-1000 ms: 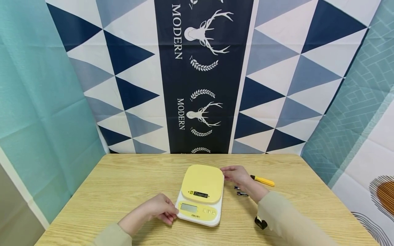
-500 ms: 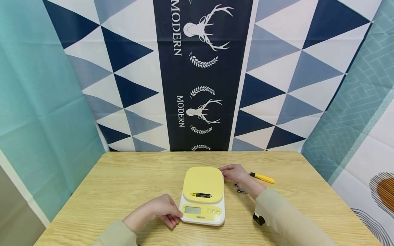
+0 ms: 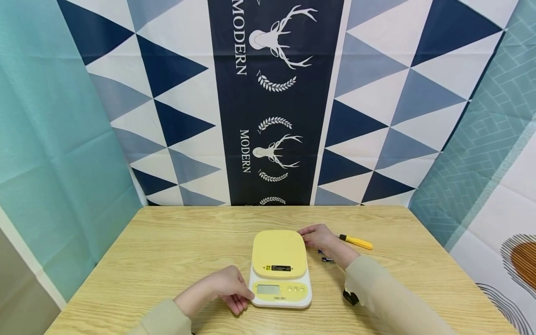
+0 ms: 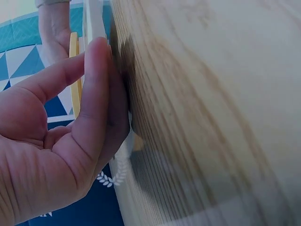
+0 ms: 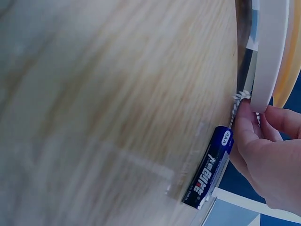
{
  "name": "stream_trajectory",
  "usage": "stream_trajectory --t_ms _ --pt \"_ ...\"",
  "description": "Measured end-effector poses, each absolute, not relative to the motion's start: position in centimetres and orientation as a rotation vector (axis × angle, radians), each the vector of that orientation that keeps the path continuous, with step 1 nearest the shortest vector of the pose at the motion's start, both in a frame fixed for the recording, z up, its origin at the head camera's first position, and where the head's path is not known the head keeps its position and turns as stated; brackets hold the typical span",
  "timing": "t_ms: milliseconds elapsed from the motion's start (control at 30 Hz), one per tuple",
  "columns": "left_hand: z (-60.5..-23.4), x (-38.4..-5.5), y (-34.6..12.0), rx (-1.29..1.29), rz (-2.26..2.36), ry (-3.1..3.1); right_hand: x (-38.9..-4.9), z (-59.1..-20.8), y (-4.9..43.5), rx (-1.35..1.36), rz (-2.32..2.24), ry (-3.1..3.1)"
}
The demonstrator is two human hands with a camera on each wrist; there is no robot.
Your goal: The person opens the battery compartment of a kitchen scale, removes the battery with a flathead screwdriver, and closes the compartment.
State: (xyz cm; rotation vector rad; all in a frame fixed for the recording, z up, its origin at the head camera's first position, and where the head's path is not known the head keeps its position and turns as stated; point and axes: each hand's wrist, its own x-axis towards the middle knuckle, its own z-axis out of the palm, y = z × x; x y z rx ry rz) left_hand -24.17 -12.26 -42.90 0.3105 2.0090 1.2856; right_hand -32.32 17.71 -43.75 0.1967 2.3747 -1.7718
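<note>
A yellow and white kitchen scale (image 3: 279,253) lies near the middle of the wooden table, its display and buttons facing the person. My left hand (image 3: 231,289) pinches its front left corner between thumb and fingers. At the back right corner, my right hand (image 3: 320,237) grips the white base; the right wrist view shows thumb and fingers on either side of that white edge (image 5: 270,52). In the left wrist view, the fingertips sit right at the scale's base (image 4: 95,21), low over the tabletop. The scale's underside is hidden.
A blue AAA battery (image 5: 208,167) lies below the right hand, and two small dark batteries (image 3: 328,260) show beside the right wrist. A yellow-handled screwdriver (image 3: 357,242) lies further right. A black object (image 3: 351,297) is partly covered by the right sleeve. Patterned cloth (image 3: 272,102) hangs behind the table.
The scale has turned from a slant to nearly straight, its front shifting to the right. My left hand has moved right with it; the right hand has stayed at the back corner.
</note>
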Motion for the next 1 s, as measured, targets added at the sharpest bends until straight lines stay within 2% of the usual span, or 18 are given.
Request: stream_trajectory --t_ms 500,1000 --pt "-42.6 -24.1 -11.7 0.312 1.231 2.064 -32.9 -43.7 17.3 0.232 -1.651 2.471" --pt "-42.0 -23.7 -11.7 0.382 1.17 2.103 -33.3 -43.8 17.5 0.279 -1.716 2.377"
